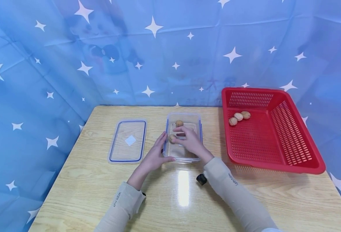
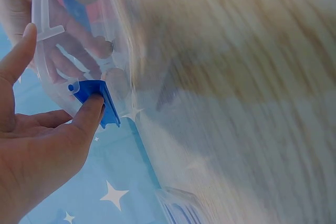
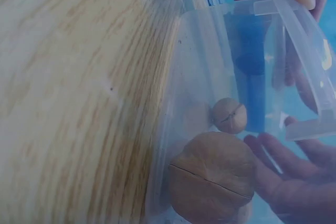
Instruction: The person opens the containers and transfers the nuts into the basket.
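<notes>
Reaching into the clear box from the right: one right hand, with thumb tip at the near walnut and a gap between thumb and index finger; pinching or merely alongside, impossible to tell. Steadying the box at its left: one left hand, unclenched, with fingers laid along the wall, thumb at the front rim and (clearest in the left wrist view) a fingertip against one blue latch.

Counted inside the box: at least two walnuts, namely the near walnut by the left wall and a far walnut just beyond the fingers (total uncertain, owing to cover from the right hand). Seen in the right wrist view: a foreground walnut, tan, rounded and slightly lumpy, crossed by a thin dark seam, with another, also seamed, behind.

To the right, apart from the box: one red basket, with perforated floor and slotted walls, containing three walnuts close together in a slanting row near its left wall. To the left: one transparent lid, lying flat, edged in blue and bearing one white square label.

Beneath all: one wood-grained table. Behind: a blue curtain, scattered with white four-pointed stars.
</notes>
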Tool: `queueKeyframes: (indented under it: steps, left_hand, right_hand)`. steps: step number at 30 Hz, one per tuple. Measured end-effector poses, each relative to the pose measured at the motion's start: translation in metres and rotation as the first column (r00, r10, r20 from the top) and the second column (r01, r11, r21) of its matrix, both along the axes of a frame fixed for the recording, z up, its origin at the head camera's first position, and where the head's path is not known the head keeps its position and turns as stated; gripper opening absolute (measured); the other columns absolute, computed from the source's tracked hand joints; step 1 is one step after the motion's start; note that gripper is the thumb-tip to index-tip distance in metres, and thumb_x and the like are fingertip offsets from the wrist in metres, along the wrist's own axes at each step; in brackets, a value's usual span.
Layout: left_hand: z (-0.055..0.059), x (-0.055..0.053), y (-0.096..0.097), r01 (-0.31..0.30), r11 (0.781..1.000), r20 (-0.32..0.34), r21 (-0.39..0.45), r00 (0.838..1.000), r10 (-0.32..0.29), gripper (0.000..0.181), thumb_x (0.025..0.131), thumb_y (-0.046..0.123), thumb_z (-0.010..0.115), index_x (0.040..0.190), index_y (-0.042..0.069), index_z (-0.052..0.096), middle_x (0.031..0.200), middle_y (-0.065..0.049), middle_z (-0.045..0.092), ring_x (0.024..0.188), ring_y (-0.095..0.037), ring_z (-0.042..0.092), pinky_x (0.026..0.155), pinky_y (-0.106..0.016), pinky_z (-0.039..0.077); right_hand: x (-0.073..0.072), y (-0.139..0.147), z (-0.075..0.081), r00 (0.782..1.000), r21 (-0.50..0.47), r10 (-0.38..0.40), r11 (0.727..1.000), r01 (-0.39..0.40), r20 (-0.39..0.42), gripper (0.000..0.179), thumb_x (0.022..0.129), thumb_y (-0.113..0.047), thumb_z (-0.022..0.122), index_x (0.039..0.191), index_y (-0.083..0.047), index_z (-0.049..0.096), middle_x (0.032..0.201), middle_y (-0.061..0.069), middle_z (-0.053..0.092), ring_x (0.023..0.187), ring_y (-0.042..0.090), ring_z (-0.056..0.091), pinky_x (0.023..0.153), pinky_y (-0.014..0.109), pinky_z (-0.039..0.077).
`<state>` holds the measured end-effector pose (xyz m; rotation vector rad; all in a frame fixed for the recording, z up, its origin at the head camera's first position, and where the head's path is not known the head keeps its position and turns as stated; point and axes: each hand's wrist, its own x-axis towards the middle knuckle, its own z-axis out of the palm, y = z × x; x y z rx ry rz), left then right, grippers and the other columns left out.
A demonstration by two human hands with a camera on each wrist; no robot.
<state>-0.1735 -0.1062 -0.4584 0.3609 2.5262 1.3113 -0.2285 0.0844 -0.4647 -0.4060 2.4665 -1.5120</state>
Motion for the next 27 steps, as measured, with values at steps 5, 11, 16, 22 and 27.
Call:
queueKeyframes:
  steps: [5, 11, 16, 22, 27]
  left_hand:
    - [0.0005, 0.0007, 0.0000, 0.000, 1.000, 0.005, 0.002, 1.000, 0.000, 0.103, 0.084, 0.027, 0.080, 0.160, 0.008, 0.014, 0.170, -0.004, 0.005, 0.153, -0.037, 0.018, 0.123, -0.056, 0.024]
    - [0.0000, 0.0007, -0.0003, 0.003, 1.000, 0.010, 0.000, 1.000, -0.003, 0.103, 0.084, 0.027, 0.080, 0.160, 0.008, 0.014, 0.170, -0.004, 0.004, 0.153, -0.037, 0.018, 0.123, -0.056, 0.025]
    - [0.0001, 0.0009, -0.0010, -0.001, 1.000, 0.012, -0.003, 1.000, 0.001, 0.103, 0.084, 0.027, 0.080, 0.160, 0.008, 0.014, 0.170, -0.004, 0.004, 0.153, -0.036, 0.019, 0.123, -0.054, 0.027]
    - [-0.0004, 0.0012, -0.0013, -0.008, 1.000, 0.017, 0.007, 1.000, 0.008, 0.102, 0.084, 0.025, 0.080, 0.160, 0.008, 0.014, 0.170, -0.003, 0.004, 0.154, -0.036, 0.018, 0.123, -0.055, 0.027]
    - [-0.0004, 0.0013, -0.0006, -0.006, 1.000, 0.017, 0.006, 1.000, 0.006, 0.103, 0.084, 0.025, 0.080, 0.160, 0.009, 0.014, 0.170, -0.004, 0.005, 0.154, -0.035, 0.017, 0.124, -0.054, 0.024]
  right_hand:
    - [-0.0001, -0.0006, -0.0009, 1.000, 0.029, 0.017, 0.999, -0.018, 0.023, 0.052, 0.092, -0.022, 0.072, 0.138, -0.005, 0.054, 0.144, 0.016, 0.055, 0.130, 0.038, 0.057, 0.110, 0.053, 0.047]
    - [-0.0022, -0.0026, -0.0045, 0.998, 0.054, 0.044, 0.997, -0.046, 0.037, 0.054, 0.092, -0.019, 0.072, 0.139, -0.002, 0.053, 0.143, 0.017, 0.056, 0.127, 0.036, 0.058, 0.111, 0.048, 0.047]
    - [-0.0027, -0.0040, -0.0075, 0.996, 0.058, 0.081, 0.995, -0.082, 0.027, 0.055, 0.091, -0.018, 0.073, 0.139, 0.000, 0.053, 0.140, 0.020, 0.057, 0.125, 0.038, 0.059, 0.109, 0.047, 0.048]
    - [-0.0013, -0.0037, -0.0054, 0.995, 0.073, 0.096, 0.993, -0.096, 0.007, 0.054, 0.090, -0.021, 0.074, 0.136, 0.001, 0.055, 0.135, 0.019, 0.061, 0.122, 0.036, 0.061, 0.107, 0.046, 0.050]
    - [-0.0020, -0.0040, -0.0057, 0.996, 0.077, 0.078, 0.994, -0.081, 0.046, 0.053, 0.091, -0.016, 0.073, 0.137, 0.002, 0.054, 0.135, 0.020, 0.061, 0.122, 0.037, 0.061, 0.108, 0.048, 0.048]
